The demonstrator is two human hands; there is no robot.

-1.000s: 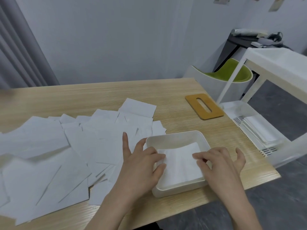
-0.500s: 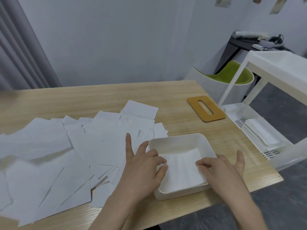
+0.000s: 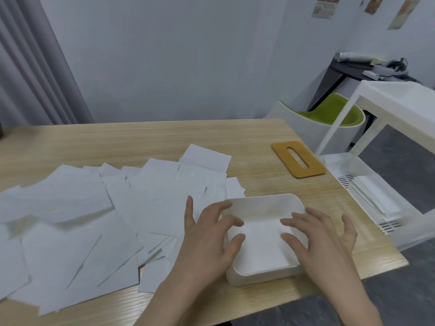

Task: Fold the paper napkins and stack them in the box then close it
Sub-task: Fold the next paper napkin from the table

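Box (image 3: 264, 203) sits near table (image 3: 146, 140) front-right corner, folded napkin (image 3: 261, 248) lying flat inside. Left hand (image 3: 207, 241) and right hand (image 3: 322, 238) over box sides, fingers loosely spread, grip on nothing. Loose napkins (image 3: 94, 217) lie just left of box, nearer left hand. Lid (image 3: 298, 162) w/ slot at right edge, beyond box. Path unobstructed, by judgement.
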